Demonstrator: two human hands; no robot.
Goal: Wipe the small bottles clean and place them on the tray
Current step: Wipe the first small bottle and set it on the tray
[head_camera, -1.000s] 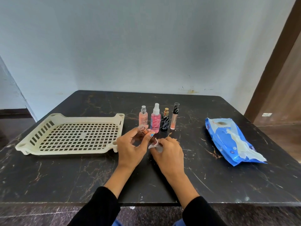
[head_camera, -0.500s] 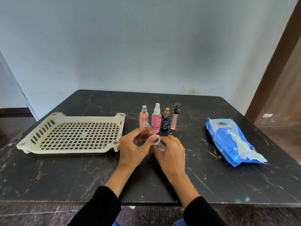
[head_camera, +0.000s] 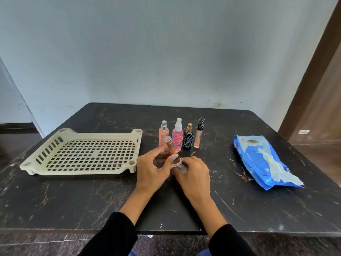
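My left hand pinches a small orange bottle with a clear cap, tilted up and to the left above the table. My right hand holds a crumpled white wipe against the bottle's lower end. Behind my hands stands a row of small bottles: a peach spray bottle, a pink spray bottle, a black bottle with a gold cap and a slim lip-gloss tube. The cream slotted tray lies on the left with nothing in it.
A blue pack of wet wipes lies at the right with a wipe sticking out. The dark marble table meets a pale wall at the back. A brown door frame stands at the far right.
The orange bottle has tipped up so more of its capped end shows above my left hand. My right hand with the wipe has shifted slightly along the bottle's lower end.
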